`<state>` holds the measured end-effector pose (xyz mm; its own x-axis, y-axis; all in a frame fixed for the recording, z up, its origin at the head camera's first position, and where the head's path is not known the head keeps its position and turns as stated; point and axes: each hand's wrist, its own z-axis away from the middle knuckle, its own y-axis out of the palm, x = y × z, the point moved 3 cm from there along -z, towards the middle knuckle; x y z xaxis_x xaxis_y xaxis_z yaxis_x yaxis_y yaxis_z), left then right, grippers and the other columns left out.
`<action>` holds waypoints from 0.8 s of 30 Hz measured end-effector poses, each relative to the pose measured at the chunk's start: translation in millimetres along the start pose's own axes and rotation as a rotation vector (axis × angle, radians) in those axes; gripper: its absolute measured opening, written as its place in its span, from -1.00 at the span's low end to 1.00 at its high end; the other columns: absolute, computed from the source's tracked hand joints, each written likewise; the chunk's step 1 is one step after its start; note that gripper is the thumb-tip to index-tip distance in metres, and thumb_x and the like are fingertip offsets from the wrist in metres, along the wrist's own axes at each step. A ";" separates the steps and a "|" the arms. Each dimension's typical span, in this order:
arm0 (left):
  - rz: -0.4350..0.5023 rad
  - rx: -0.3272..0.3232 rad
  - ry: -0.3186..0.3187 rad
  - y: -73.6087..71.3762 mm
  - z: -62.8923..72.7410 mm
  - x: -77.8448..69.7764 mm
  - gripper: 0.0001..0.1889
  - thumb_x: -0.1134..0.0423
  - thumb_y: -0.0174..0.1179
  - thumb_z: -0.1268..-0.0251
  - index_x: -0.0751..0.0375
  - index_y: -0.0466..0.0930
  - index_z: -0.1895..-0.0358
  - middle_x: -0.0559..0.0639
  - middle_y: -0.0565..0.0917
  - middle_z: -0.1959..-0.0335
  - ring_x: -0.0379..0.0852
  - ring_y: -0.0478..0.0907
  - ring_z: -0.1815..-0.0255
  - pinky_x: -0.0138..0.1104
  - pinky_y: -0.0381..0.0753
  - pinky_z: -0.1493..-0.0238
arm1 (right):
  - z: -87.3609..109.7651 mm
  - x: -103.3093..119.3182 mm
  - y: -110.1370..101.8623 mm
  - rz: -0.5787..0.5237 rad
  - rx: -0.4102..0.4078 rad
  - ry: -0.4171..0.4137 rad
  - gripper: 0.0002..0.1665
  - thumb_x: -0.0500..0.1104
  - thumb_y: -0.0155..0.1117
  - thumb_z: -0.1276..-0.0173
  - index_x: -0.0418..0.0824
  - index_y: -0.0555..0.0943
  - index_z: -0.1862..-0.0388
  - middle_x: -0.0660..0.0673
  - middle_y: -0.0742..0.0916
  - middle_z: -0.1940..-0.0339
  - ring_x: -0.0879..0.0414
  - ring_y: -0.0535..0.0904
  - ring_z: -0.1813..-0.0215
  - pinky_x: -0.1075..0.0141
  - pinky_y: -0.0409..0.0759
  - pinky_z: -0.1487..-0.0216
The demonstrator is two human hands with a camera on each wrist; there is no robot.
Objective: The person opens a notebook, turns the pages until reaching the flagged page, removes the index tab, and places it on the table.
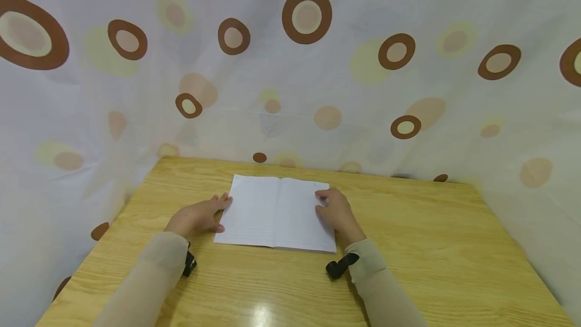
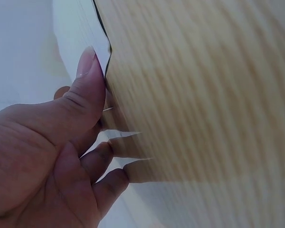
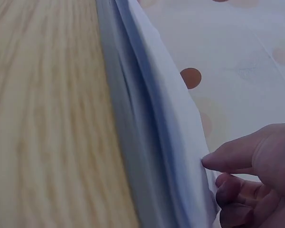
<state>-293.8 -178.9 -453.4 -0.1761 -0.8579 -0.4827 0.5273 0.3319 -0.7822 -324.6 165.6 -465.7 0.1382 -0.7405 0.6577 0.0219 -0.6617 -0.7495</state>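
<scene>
An open notebook [image 1: 254,211] with white pages, faintly lined, lies on the wooden table, its fold running away from me. At its left edge rests my left hand [image 1: 199,216], fingers spread loosely. In the left wrist view the thumb of that left hand [image 2: 52,137] lies over the page edge, and the other fingers reach down beside it. My right hand [image 1: 339,212] touches the right page near its outer edge, with thumb and index finger apart. Seen from the right wrist, the thumb of my right hand [image 3: 270,166] meets the page [image 3: 175,128] and the other fingers bend beside the edge.
The wooden table [image 1: 431,251] extends to both sides and in front of the notebook. Behind it hangs a pale cloth [image 1: 272,74] with brown and yellow circles. A black strap device [image 1: 340,266] sits on the right wrist, another [image 1: 189,262] on the left.
</scene>
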 end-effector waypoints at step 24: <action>0.010 0.011 -0.001 0.4 -1.1 0.0 -0.07 0.22 0.26 -0.29 0.13 -0.14 -0.61 0.22 -0.21 -0.60 0.28 -0.25 -0.56 0.25 -0.12 -0.42 | -3.0 -16.3 -8.1 0.063 0.073 0.044 -0.68 -0.22 0.38 -0.30 -0.39 0.62 0.05 -0.15 0.46 0.46 0.02 0.36 0.37 0.23 0.30 0.36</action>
<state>-294.5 -178.3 -454.2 -0.1696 -0.8551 -0.4899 0.5383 0.3360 -0.7729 -330.0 182.7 -470.1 0.0977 -0.7857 0.6108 0.0871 -0.6047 -0.7917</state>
